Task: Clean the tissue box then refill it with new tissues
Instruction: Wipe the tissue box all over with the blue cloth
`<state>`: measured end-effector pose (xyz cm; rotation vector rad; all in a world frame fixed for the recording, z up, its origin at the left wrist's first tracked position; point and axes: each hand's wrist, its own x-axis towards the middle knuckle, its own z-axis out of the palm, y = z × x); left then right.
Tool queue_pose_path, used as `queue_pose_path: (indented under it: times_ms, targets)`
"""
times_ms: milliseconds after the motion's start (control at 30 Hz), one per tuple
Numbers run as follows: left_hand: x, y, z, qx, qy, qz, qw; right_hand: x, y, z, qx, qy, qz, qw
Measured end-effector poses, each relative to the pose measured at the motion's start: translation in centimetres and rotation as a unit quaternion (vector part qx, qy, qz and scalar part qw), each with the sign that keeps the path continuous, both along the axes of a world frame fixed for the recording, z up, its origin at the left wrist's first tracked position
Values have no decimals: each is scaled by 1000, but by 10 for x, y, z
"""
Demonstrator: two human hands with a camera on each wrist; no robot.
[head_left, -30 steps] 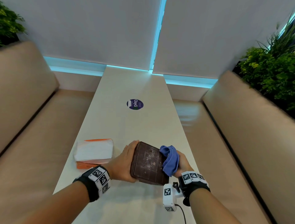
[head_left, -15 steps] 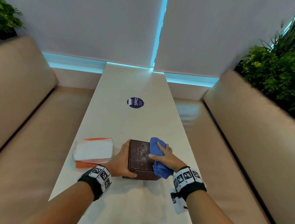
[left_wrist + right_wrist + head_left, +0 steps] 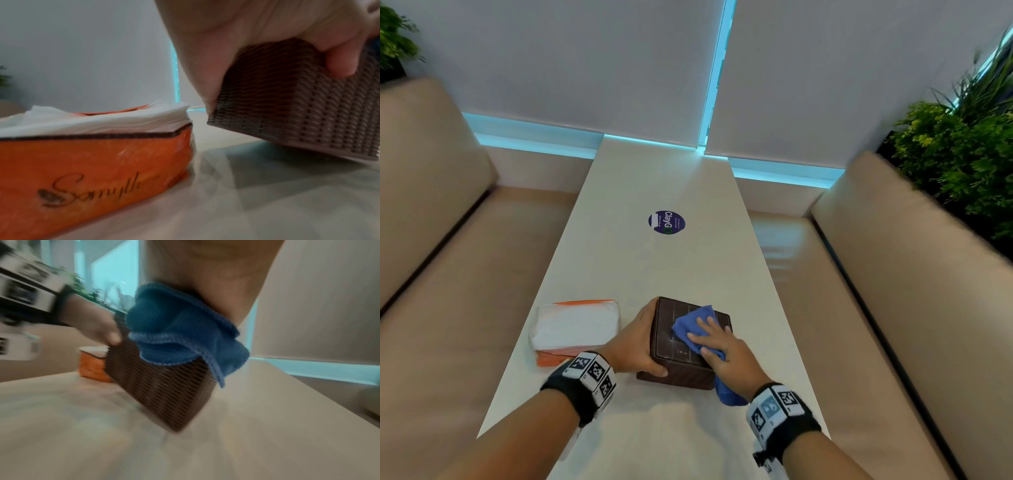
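A dark brown woven tissue box [image 3: 674, 346] stands on the near part of a long pale table [image 3: 664, 267], its smooth panel turned upward. In the left wrist view its left edge is tilted up off the tabletop. The left hand [image 3: 635, 342] grips the box's left side, thumb curled over the near edge and fingers wrapped round the far one. The right hand [image 3: 726, 353] lies flat with fingers spread, pressing a blue microfibre cloth [image 3: 693, 329] onto the upper panel; part of the cloth hangs down the box's near right corner. Just left of the box, apart from it, lies an orange pack of white tissues [image 3: 573, 330]. A round purple sticker [image 3: 666, 222] sits farther along the table. Beige benches [image 3: 914, 308] flank both sides.
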<state>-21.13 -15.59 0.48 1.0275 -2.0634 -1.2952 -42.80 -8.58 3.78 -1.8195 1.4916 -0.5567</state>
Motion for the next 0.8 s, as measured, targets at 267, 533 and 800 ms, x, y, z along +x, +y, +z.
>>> queue_pose_path:
  times_ms: [267, 533, 800]
  targets:
    - [-10, -1, -4, 5, -7, 15, 1000, 10, -39, 12, 96, 146, -111, 978]
    - [-9, -8, 0, 21, -14, 15, 1000, 52, -30, 28, 48, 117, 29, 992]
    - [-4, -9, -5, 24, 18, 15, 999, -1, 2, 6, -12, 87, 12, 996]
